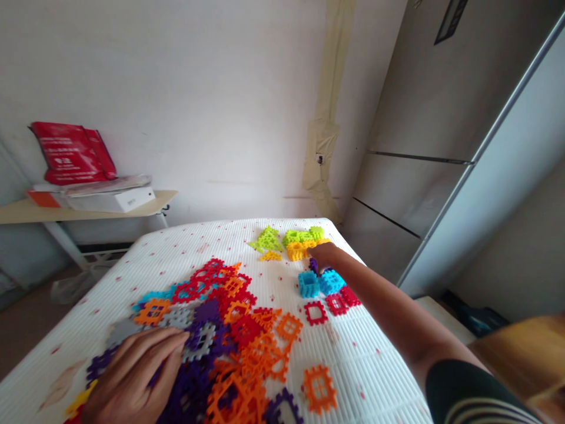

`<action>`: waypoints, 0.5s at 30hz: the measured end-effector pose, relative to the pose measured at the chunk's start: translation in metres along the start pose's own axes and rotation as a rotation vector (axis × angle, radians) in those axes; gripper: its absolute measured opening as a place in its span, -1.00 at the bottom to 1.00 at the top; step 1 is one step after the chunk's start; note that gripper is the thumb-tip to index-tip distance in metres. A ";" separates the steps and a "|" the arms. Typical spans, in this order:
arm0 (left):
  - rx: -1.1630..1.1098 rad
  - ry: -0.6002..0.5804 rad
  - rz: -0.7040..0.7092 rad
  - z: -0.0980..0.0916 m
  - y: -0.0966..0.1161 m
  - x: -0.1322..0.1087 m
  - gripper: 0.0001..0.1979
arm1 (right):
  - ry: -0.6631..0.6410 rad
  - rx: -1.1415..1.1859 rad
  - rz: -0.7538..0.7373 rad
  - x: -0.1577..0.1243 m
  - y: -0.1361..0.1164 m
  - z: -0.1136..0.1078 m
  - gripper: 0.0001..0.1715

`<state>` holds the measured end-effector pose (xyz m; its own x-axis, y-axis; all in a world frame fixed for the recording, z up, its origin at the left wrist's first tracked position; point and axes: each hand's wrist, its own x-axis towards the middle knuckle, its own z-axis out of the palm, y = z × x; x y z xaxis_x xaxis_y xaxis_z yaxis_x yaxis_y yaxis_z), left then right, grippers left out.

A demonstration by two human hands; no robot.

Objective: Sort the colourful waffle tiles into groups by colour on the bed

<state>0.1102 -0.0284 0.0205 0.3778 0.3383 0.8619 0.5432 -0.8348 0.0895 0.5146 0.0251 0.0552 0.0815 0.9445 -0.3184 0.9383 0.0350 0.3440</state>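
Note:
My left hand (136, 374) is over the near left side of a pile of plastic tiles, its fingers bent together beside a grey tile (200, 341); whether it pinches anything is hidden. Reaching to the far right, my right hand (323, 256) has its fingers pointing down at a purple piece (313, 266), between yellow pieces (296, 251) and blue stacks (308, 284); its fingertips are hard to make out. Orange tiles (319, 387) and red tiles (315, 312) lie on the white spotted cloth. Green pieces (298, 237) sit at the far edge.
The cloth-covered table (168, 247) ends before a white wall. At the left, a side table (163, 201) holds a red bag (73, 153) and a white box (115, 197). A grey cabinet (397, 182) stands on the right.

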 end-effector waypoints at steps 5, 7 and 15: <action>0.010 -0.009 0.029 0.000 0.000 0.002 -0.90 | 0.030 -0.037 -0.023 0.001 -0.003 0.004 -0.24; 0.008 -0.010 0.047 0.000 -0.001 0.002 -0.91 | 0.051 -0.045 -0.029 0.002 -0.003 0.007 -0.23; 0.004 -0.019 0.001 0.001 -0.002 -0.003 -0.89 | 0.194 -0.045 -0.033 0.004 0.001 0.018 -0.32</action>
<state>0.1085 -0.0269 0.0177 0.3921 0.3457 0.8525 0.5459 -0.8334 0.0869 0.5224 0.0230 0.0383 -0.0196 0.9876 -0.1559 0.9230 0.0778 0.3768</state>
